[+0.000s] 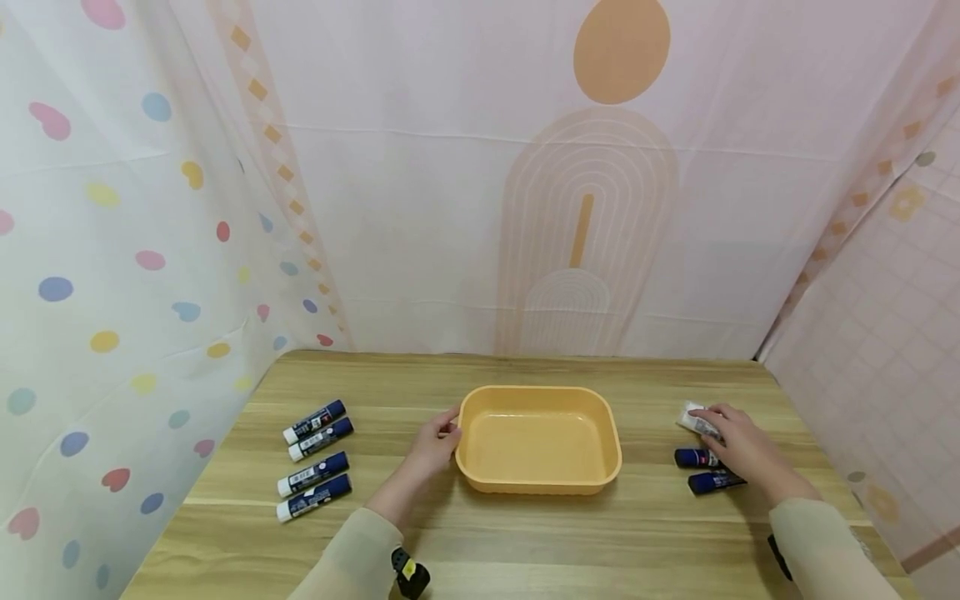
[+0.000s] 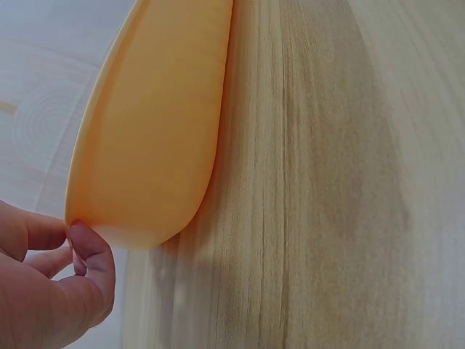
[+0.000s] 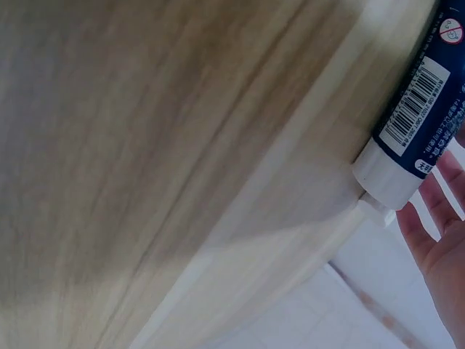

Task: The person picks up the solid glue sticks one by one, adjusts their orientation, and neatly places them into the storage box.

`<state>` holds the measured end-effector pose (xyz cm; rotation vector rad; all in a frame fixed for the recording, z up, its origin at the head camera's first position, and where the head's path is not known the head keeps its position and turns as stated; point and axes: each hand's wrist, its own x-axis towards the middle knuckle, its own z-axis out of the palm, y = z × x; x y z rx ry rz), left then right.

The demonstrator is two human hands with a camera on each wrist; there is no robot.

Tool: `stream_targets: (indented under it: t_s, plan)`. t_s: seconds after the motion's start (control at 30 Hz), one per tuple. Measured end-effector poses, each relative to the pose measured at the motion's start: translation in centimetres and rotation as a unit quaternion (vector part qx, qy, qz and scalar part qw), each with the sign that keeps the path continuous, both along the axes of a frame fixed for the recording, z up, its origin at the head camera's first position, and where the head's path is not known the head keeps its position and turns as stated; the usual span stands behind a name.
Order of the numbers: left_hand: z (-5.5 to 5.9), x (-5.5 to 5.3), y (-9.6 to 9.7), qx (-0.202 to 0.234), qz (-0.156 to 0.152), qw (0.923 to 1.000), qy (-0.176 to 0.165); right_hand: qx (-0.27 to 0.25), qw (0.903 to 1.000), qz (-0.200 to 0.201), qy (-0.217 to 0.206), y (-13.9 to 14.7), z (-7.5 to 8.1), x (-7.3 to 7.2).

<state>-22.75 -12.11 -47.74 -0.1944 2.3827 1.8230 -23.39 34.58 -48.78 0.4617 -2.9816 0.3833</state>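
Observation:
At the middle of the table is a yellow-orange plastic basin (image 1: 536, 446), its inside bare. My left hand (image 1: 435, 446) pinches its left rim between thumb and fingers; the left wrist view shows this hand (image 2: 58, 276) at the basin's end (image 2: 152, 145). On the right, my right hand (image 1: 742, 446) holds a small whitish block (image 1: 697, 419) by its edges, fingers over it and thumb on the near side. Its exact kind is unclear. Two dark blue glue sticks (image 1: 697, 458) lie just below that hand, partly covered; one glue stick (image 3: 418, 109) with a white base fills the right wrist view's corner.
Several blue glue sticks with white ends (image 1: 315, 462) lie in a slanted column on the left of the wooden table (image 1: 525, 550). Patterned curtains (image 1: 420, 208) hang behind the table and along both sides.

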Motion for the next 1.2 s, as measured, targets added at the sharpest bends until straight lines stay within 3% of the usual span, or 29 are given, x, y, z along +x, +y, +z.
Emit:
stream_targets:
  t_s: [0.1,0.33,0.57,0.67,0.83,0.97,1.03,1.2]
  plan:
    - [0.0,0.0,0.0,0.003,0.001,1.0000,-0.003,-0.002,1.0000,0.001,-0.001,0.0,0.0,-0.3]
    - [0.0,-0.1,-0.1,0.008,-0.004,1.0000,0.002,-0.013,0.9988,0.026,0.038,-0.3,0.0,-0.9]
    - [0.1,0.0,-0.1,0.007,-0.008,0.9999,0.008,-0.006,0.9999,0.010,0.008,-0.5,0.1,-0.6]
    - [0.0,0.0,-0.1,0.010,-0.010,0.9999,0.008,-0.017,0.9997,0.011,0.017,-0.4,0.0,-0.4]
    - [-0.1,0.1,-0.1,0.013,-0.011,0.9998,0.008,-0.066,0.9930,0.016,0.097,-0.6,0.4,-0.5]
    - [-0.1,0.2,-0.1,0.011,-0.013,0.9998,0.011,-0.116,0.9831,-0.007,0.142,-1.3,2.0,-0.6]
    - [-0.1,0.2,-0.1,0.012,-0.013,0.9998,0.010,-0.146,0.9771,-0.017,0.153,-1.7,3.1,-0.5]
    - [-0.1,0.2,-0.1,0.017,-0.012,0.9997,0.011,-0.235,0.9624,-0.011,0.135,-3.7,5.3,-0.2]
